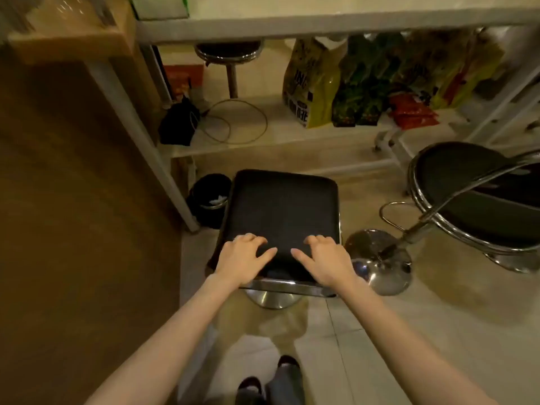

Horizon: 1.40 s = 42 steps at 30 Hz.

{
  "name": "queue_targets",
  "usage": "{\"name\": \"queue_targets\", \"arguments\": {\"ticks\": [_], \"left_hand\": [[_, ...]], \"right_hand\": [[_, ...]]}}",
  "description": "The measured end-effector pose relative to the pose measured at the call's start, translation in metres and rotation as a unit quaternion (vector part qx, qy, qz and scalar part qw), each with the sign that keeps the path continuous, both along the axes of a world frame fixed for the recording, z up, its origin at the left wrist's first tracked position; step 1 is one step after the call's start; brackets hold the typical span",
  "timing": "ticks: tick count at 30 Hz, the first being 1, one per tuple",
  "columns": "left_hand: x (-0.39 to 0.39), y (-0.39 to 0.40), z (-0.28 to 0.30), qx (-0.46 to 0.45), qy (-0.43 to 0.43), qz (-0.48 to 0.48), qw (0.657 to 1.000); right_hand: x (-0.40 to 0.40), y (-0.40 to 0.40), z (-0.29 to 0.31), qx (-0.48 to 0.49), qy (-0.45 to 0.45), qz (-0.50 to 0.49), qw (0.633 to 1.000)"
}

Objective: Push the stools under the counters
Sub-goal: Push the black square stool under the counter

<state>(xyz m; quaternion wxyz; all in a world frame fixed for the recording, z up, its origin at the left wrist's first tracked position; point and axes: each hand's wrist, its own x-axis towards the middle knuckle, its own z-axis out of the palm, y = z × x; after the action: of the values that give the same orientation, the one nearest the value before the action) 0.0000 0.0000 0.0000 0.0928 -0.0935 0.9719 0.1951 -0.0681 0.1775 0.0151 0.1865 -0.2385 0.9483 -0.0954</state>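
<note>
A black square-seated stool (282,209) on a chrome base stands on the tiled floor in front of me, just short of the white counter (321,23). My left hand (241,258) and my right hand (325,258) both lie on the seat's near edge, fingers curled over the cushion. A round black stool (473,194) with a chrome rim and footring stands tilted at the right, apart from my hands. Another small round stool (228,51) sits far back under the counter.
A wooden panel (81,185) fills the left side. A small black bin (210,197) stands by a white counter leg (140,133). Snack bags (359,80) and a cable (233,121) lie on the low shelf under the counter. My feet (268,378) are below.
</note>
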Motion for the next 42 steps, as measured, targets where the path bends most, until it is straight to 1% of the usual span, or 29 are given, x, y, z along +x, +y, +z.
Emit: {"name": "queue_targets", "arguments": {"ticks": [2,6,8,11,13,17,21,26,30,37,42], "left_hand": [[0.003,0.000,-0.013,-0.013,-0.007,-0.014,1.000],[0.018,0.004,-0.046,-0.033,-0.002,-0.070,0.997],[0.023,0.002,-0.057,-0.055,0.008,-0.080,0.995],[0.028,-0.001,-0.071,-0.068,0.054,-0.086,0.993],[0.026,-0.005,-0.076,-0.076,0.059,-0.085,0.992],[0.018,-0.014,-0.079,-0.072,0.046,-0.100,0.991],[0.015,-0.017,-0.082,-0.082,0.064,-0.124,0.987],[0.011,-0.020,-0.084,-0.071,0.083,-0.134,0.985],[-0.002,-0.027,-0.082,-0.081,0.110,-0.139,0.981],[-0.016,-0.047,-0.089,-0.081,0.115,-0.153,0.978],[-0.024,-0.043,-0.086,-0.078,0.135,-0.140,0.978]], "right_hand": [[0.005,-0.001,-0.014,0.039,0.014,0.019,0.999],[0.019,0.002,-0.049,0.053,0.008,0.042,0.998],[0.024,0.003,-0.060,0.058,0.014,0.048,0.997],[0.030,0.005,-0.070,0.047,0.055,0.071,0.995],[0.028,0.006,-0.076,0.023,0.078,0.072,0.994],[0.023,0.007,-0.084,0.007,0.104,0.084,0.991],[0.018,0.008,-0.087,0.006,0.121,0.097,0.988],[0.014,0.006,-0.089,0.000,0.143,0.104,0.984],[0.003,0.001,-0.084,-0.012,0.169,0.098,0.981],[-0.002,-0.017,-0.089,-0.018,0.186,0.078,0.979],[-0.013,-0.015,-0.093,-0.027,0.206,0.080,0.975]]}}
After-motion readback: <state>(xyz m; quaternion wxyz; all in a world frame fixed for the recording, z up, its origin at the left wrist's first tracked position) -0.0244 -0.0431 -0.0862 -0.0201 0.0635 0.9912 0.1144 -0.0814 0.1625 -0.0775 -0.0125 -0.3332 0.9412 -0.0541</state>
